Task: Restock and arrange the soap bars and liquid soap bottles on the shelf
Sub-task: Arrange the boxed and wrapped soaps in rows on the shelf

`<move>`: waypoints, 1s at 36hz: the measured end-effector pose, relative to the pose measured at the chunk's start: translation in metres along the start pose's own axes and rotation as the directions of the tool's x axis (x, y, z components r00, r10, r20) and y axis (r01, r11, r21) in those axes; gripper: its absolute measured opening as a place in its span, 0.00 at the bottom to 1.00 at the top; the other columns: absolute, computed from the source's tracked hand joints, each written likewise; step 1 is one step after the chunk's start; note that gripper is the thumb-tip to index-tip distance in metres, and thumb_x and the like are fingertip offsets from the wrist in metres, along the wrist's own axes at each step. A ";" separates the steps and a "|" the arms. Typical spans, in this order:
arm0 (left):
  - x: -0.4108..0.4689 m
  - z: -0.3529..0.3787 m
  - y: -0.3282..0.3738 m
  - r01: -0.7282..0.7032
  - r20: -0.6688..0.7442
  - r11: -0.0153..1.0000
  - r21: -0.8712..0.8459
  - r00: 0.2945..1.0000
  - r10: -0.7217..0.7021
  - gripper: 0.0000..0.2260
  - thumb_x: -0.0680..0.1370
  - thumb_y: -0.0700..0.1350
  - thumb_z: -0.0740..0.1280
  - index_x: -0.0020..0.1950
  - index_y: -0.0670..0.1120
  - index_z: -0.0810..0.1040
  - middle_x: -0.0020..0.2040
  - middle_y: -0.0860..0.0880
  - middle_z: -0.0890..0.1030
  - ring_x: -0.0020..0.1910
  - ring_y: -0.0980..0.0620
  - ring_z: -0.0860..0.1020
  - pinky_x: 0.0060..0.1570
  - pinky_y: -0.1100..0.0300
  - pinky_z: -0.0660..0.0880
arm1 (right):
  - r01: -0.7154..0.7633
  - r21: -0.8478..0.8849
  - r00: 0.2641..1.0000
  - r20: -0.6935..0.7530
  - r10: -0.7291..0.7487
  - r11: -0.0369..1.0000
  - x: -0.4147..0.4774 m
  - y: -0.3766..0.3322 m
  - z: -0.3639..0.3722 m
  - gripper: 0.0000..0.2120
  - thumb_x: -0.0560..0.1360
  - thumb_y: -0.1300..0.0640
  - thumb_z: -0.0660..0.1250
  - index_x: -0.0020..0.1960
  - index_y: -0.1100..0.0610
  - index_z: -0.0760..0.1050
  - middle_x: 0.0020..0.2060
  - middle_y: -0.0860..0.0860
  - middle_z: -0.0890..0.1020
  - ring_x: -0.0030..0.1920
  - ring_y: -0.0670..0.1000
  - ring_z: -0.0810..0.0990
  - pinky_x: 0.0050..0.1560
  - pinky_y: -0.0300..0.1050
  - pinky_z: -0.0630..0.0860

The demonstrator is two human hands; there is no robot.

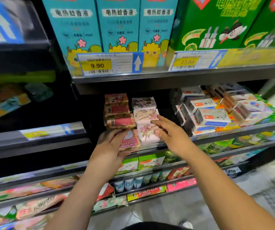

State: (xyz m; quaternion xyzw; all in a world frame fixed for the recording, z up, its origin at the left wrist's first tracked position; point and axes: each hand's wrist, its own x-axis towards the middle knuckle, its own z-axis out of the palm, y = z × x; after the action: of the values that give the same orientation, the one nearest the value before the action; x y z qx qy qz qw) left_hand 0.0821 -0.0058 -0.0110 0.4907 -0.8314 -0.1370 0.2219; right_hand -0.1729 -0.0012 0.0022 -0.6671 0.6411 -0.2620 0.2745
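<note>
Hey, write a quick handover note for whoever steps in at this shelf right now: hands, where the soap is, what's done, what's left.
Left hand: grips a pink soap bar at the front of the shelf, just ahead of the red bars.
Right hand: pinches the front floral bar in the next row.
Done: red and floral rows already stocked behind.
Left: seat the pink bar and square both rows. White soap boxes to the right look jumbled. No liquid soap bottles clearly visible.
</note>
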 end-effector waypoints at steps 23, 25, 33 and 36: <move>0.067 0.010 0.088 -0.153 -0.042 0.963 -0.221 0.988 0.147 0.31 0.72 0.51 0.77 0.72 0.50 0.70 0.69 0.52 0.72 0.66 0.55 0.66 0.66 0.60 0.65 | 0.293 -0.568 0.956 0.177 -0.233 0.769 -0.015 -0.027 -0.111 0.39 0.70 0.44 0.76 0.76 0.53 0.66 0.66 0.53 0.77 0.65 0.54 0.74 0.64 0.47 0.69; 0.071 0.010 0.086 -0.110 -0.011 0.979 -0.174 0.994 0.110 0.26 0.76 0.53 0.73 0.72 0.53 0.69 0.72 0.55 0.69 0.70 0.54 0.63 0.68 0.60 0.63 | 0.239 -0.680 0.971 0.146 -0.191 0.694 -0.010 -0.019 -0.129 0.38 0.71 0.42 0.74 0.76 0.52 0.66 0.65 0.52 0.77 0.66 0.55 0.74 0.65 0.48 0.69; 0.069 0.025 0.077 0.078 0.216 0.995 0.066 0.972 -0.090 0.21 0.83 0.58 0.58 0.76 0.56 0.64 0.76 0.56 0.64 0.74 0.53 0.65 0.68 0.56 0.69 | 0.135 -0.844 0.976 0.205 0.079 0.519 0.007 -0.013 -0.136 0.26 0.74 0.40 0.69 0.69 0.44 0.71 0.66 0.50 0.77 0.68 0.54 0.72 0.70 0.55 0.62; 0.065 0.025 0.077 0.072 0.214 0.995 0.071 0.973 -0.085 0.22 0.83 0.58 0.57 0.77 0.57 0.63 0.78 0.59 0.62 0.75 0.54 0.64 0.71 0.57 0.66 | 0.166 -0.847 0.957 0.262 0.125 0.505 0.016 -0.011 -0.117 0.22 0.75 0.42 0.69 0.66 0.48 0.73 0.60 0.52 0.80 0.64 0.56 0.75 0.75 0.61 0.55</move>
State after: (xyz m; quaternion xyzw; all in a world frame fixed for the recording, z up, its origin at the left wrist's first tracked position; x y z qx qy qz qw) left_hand -0.0164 -0.0259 0.0166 0.5120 -0.8345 -0.1722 0.1089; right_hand -0.2468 -0.0201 0.0933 -0.7530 0.6303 0.1888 -0.0064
